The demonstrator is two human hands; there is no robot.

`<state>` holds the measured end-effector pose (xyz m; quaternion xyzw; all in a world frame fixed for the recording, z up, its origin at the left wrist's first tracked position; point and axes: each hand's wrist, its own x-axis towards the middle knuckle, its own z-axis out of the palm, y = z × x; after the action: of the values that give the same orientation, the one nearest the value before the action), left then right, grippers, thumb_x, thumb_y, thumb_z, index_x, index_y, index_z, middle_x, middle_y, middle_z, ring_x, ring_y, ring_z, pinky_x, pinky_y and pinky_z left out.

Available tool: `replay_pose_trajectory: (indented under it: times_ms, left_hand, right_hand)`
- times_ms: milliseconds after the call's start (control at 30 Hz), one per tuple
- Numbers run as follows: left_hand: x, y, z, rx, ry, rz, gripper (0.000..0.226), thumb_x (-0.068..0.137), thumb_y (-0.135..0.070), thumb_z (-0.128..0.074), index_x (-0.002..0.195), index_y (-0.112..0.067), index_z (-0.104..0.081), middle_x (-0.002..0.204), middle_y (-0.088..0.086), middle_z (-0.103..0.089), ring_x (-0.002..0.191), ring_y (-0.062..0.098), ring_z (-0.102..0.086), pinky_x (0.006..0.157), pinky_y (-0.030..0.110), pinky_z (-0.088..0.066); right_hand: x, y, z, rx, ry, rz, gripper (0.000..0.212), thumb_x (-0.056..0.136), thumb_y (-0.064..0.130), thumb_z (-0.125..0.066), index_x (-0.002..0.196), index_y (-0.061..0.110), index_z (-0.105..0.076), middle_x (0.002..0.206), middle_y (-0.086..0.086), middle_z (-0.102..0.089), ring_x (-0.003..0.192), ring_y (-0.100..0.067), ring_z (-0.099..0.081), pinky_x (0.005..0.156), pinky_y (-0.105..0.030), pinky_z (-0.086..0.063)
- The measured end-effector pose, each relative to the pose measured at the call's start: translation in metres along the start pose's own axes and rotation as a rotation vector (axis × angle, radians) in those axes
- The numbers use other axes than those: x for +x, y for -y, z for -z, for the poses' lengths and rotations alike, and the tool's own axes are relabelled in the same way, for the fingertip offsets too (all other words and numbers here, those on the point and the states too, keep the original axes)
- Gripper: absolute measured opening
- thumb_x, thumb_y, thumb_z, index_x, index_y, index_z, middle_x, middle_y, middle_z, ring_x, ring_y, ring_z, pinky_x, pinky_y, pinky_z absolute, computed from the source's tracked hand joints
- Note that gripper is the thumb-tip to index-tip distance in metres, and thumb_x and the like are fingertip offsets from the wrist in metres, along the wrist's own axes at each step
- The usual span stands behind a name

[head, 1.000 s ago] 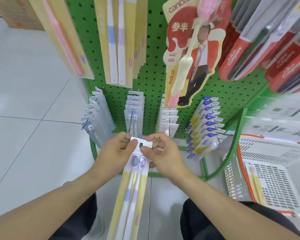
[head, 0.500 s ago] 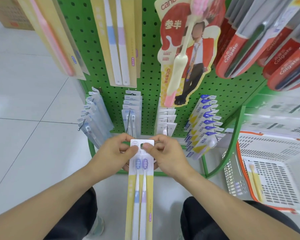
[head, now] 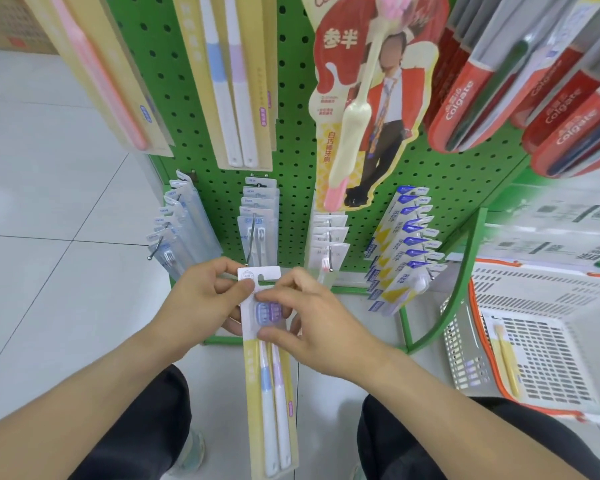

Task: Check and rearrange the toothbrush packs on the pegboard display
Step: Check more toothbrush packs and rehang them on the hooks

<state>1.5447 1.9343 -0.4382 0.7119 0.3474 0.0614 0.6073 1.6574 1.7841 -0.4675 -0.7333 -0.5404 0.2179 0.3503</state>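
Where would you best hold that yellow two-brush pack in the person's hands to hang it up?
Probably by the white top tab of the yellow pack, pinched from both side edges as the left hand and right hand do now. The card is flat and thin, and this keeps its hang slot clear for a hook.

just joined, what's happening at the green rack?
A person holds a yellow-edged two-brush toothbrush pack in front of the green pegboard display. The left hand pinches its white hang tab; the right hand grips it around the brush heads. The pack is off any hook, not yet hung.
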Motion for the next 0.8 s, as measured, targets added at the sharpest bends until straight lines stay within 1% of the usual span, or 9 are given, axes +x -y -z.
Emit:
replay_pose_trajectory:
  times_ms: [100, 200, 267, 333, 433, 567, 667, 767, 800]
  left_hand:
    - [-0.001, -0.003, 0.002, -0.074, -0.012, 0.002, 0.008, 0.098, -0.011, -0.061, 0.099, -0.004, -0.065, 0.071, 0.013, -0.075, 0.054, 0.022, -0.07, 0.049, 0.025, -0.056]
    - [-0.003, -0.004, 0.001, -0.098, -0.023, -0.018, 0.011, 0.098, -0.016, -0.061, 0.096, -0.006, -0.066, 0.076, 0.013, -0.077, 0.062, 0.027, -0.073, 0.054, 0.027, -0.059]
    - [-0.003, -0.005, 0.001, -0.098, -0.024, -0.04, 0.015, 0.097, -0.02, -0.061, 0.094, -0.006, -0.067, 0.078, 0.012, -0.077, 0.064, 0.027, -0.074, 0.057, 0.027, -0.06]
    - [-0.004, -0.007, 0.001, -0.077, -0.006, -0.062, 0.019, 0.097, -0.022, -0.061, 0.091, -0.006, -0.069, 0.076, 0.01, -0.076, 0.06, 0.021, -0.072, 0.055, 0.022, -0.057]
    - [-0.006, -0.004, -0.001, -0.039, 0.074, -0.062, 0.026, 0.097, -0.022, -0.059, 0.092, 0.003, -0.067, 0.074, 0.012, -0.074, 0.059, 0.016, -0.07, 0.056, 0.019, -0.054]
    - [-0.01, -0.001, -0.003, -0.02, 0.185, -0.113, 0.037, 0.09, -0.033, -0.056, 0.099, 0.001, -0.066, 0.083, 0.014, -0.076, 0.07, 0.018, -0.072, 0.065, 0.022, -0.057]
    - [-0.009, 0.0, 0.001, -0.047, 0.178, -0.146, 0.036, 0.088, -0.031, -0.057, 0.1, 0.002, -0.065, 0.085, 0.015, -0.077, 0.072, 0.023, -0.074, 0.066, 0.028, -0.06]
    - [-0.01, 0.001, 0.003, -0.067, 0.155, -0.157, 0.031, 0.087, -0.028, -0.058, 0.091, 0.002, -0.066, 0.076, 0.014, -0.076, 0.063, 0.021, -0.071, 0.061, 0.027, -0.059]
    - [-0.01, 0.0, 0.003, -0.074, 0.144, -0.157, 0.03, 0.087, -0.028, -0.058, 0.088, 0.001, -0.066, 0.072, 0.013, -0.075, 0.06, 0.019, -0.069, 0.058, 0.026, -0.057]
  right_hand:
    - [0.003, -0.002, 0.005, 0.064, -0.066, -0.018, 0.043, 0.086, 0.015, -0.079, 0.128, 0.015, -0.069, 0.112, 0.006, -0.051, 0.085, -0.008, -0.057, 0.081, -0.021, -0.055]
    - [0.006, -0.006, 0.009, 0.092, -0.124, 0.008, 0.042, 0.081, 0.002, -0.079, 0.121, 0.014, -0.073, 0.11, 0.001, -0.055, 0.082, -0.009, -0.059, 0.076, -0.025, -0.058]
    - [0.006, -0.006, 0.01, 0.125, -0.154, 0.035, 0.04, 0.08, 0.0, -0.08, 0.118, 0.012, -0.074, 0.108, -0.001, -0.058, 0.078, -0.011, -0.061, 0.073, -0.027, -0.059]
    - [0.006, -0.004, 0.01, 0.154, -0.205, 0.064, 0.038, 0.077, -0.001, -0.08, 0.113, 0.01, -0.076, 0.104, -0.004, -0.058, 0.074, -0.013, -0.063, 0.068, -0.029, -0.06]
    - [0.006, 0.001, 0.012, 0.191, -0.317, 0.065, 0.033, 0.07, -0.003, -0.078, 0.101, 0.007, -0.072, 0.1, -0.003, -0.054, 0.067, -0.015, -0.063, 0.059, -0.031, -0.06]
    - [0.009, 0.005, 0.014, 0.176, -0.441, 0.07, 0.033, 0.067, -0.005, -0.076, 0.097, 0.008, -0.07, 0.098, -0.003, -0.054, 0.065, -0.017, -0.062, 0.055, -0.032, -0.057]
    - [0.008, 0.004, 0.014, 0.156, -0.422, 0.08, 0.036, 0.072, 0.001, -0.08, 0.105, 0.012, -0.072, 0.102, -0.001, -0.054, 0.076, -0.015, -0.061, 0.056, -0.029, -0.056]
    - [0.009, 0.003, 0.017, 0.117, -0.361, -0.001, 0.042, 0.072, 0.022, -0.09, 0.109, 0.023, -0.07, 0.107, 0.005, -0.051, 0.097, -0.007, -0.056, 0.065, -0.018, -0.053]
    - [0.009, 0.003, 0.018, 0.138, -0.35, -0.028, 0.043, 0.071, 0.027, -0.091, 0.109, 0.027, -0.07, 0.108, 0.007, -0.05, 0.102, -0.006, -0.055, 0.069, -0.018, -0.052]
